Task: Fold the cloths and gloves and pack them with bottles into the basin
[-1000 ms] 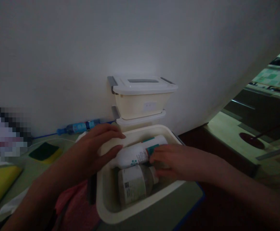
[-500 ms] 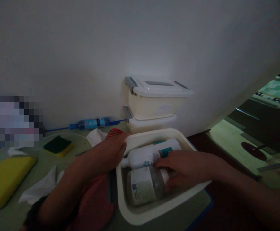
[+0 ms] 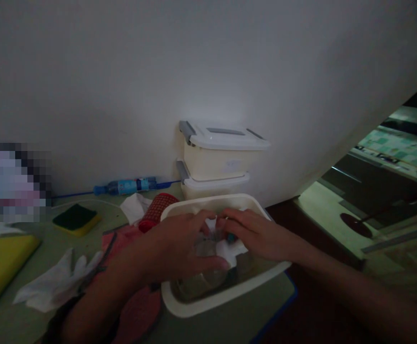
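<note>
Both hands are inside an open cream plastic tub [image 3: 183, 308] at the table's edge. My left hand [image 3: 180, 243] reaches over its left side, fingers and thumb curved around a clear jar [image 3: 201, 284]. Close to it, my right hand [image 3: 255, 234] has its fingers bent down over white material [image 3: 232, 251] with a small teal patch by the fingertips. Whether this white part belongs to the jar or to a separate bottle cannot be made out. The hands hide much of the tub's contents.
Two lidded boxes [image 3: 226, 160] are stacked against the wall. Leftward lie a red patterned cylinder [image 3: 160, 210], a water bottle [image 3: 131, 185], a green-and-yellow sponge [image 3: 76, 220], a yellow pad [image 3: 5, 267], a white glove [image 3: 56, 282] and a pink cloth [image 3: 140, 310].
My left hand has left the tub's rim and moved right, over the jar. My right hand has shifted left and up. The view has turned slightly, moving the scene left.
</note>
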{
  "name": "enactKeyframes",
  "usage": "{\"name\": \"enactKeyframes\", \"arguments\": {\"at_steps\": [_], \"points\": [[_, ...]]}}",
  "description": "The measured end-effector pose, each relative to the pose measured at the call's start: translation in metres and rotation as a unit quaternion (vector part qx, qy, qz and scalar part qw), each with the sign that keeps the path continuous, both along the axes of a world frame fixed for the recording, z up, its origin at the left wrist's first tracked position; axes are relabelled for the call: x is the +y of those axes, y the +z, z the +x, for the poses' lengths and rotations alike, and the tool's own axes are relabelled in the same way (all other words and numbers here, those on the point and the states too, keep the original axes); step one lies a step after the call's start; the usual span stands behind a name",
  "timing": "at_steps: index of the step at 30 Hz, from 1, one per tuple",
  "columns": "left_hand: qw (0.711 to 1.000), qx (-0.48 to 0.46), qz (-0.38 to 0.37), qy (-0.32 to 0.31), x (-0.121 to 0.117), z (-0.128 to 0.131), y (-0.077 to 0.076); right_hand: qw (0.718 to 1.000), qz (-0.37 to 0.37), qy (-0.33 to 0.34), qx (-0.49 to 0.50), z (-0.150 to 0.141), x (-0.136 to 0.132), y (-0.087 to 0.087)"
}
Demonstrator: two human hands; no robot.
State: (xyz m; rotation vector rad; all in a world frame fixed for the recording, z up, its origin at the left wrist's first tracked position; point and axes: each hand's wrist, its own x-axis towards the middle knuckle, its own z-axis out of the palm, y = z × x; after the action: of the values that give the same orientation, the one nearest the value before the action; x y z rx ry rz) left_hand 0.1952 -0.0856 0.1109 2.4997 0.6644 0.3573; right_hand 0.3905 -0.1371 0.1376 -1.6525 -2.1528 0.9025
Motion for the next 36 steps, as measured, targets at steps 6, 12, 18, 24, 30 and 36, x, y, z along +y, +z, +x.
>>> {"name": "enactKeyframes", "arguments": {"at_steps": [6, 12, 18, 24, 30, 36], "points": [[1.0, 0.019, -0.005, 0.006, -0.009, 0.01, -0.002, 0.958, -0.086, -0.117, 0.247, -0.005, -0.003, -0.011], [1.0, -0.009, -0.004, -0.009, -0.015, 0.014, 0.004, 0.945, -0.033, -0.149, 0.289, -0.01, -0.009, -0.009], [0.999, -0.013, 0.02, -0.033, -0.013, 0.011, 0.003, 0.982, 0.066, -0.093, 0.15, 0.019, -0.006, 0.007], [0.993, -0.019, 0.037, -0.107, 0.001, 0.0, 0.008, 0.957, 0.088, 0.124, -0.246, 0.043, 0.003, 0.001], [0.994, -0.047, 0.036, -0.091, 0.009, -0.006, 0.003, 0.917, 0.129, 0.118, -0.358, 0.031, 0.016, -0.017], [0.994, -0.035, 0.033, -0.094, 0.009, -0.004, 0.001, 0.914, 0.124, 0.153, -0.355, 0.037, 0.02, -0.011]]}}
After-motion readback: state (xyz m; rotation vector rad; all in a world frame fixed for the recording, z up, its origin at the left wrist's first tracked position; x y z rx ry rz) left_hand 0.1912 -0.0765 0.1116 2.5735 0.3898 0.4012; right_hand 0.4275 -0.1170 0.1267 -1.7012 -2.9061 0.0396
